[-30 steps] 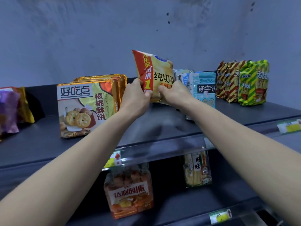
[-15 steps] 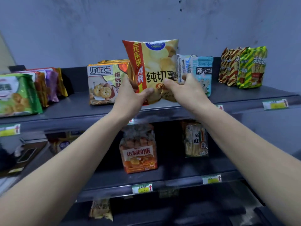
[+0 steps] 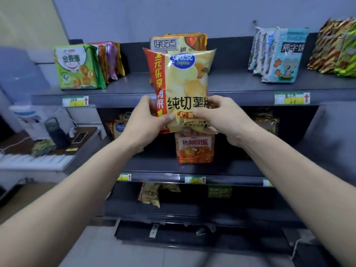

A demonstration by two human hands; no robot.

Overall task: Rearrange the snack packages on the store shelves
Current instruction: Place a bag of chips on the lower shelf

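We've got the chip bag (image 3: 181, 81) upright in front of the shelves, long axis vertical, well clear of the top shelf (image 3: 221, 97). Left hand (image 3: 146, 120) and right hand (image 3: 217, 120) both pinch its bottom edge, equally near. More chip bags (image 3: 119, 128) sit lower left, possibly the same kind.

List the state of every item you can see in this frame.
chip bag, upright in the air, held by both hands
left hand, grips the chip bag's lower left
right hand, grips the chip bag's lower right
green cookie pack, standing on the top shelf
blue biscuit packs, leaning in a row on the top shelf
orange pie pack, upright on the middle shelf
yellow bag, tilted on the bottom shelf
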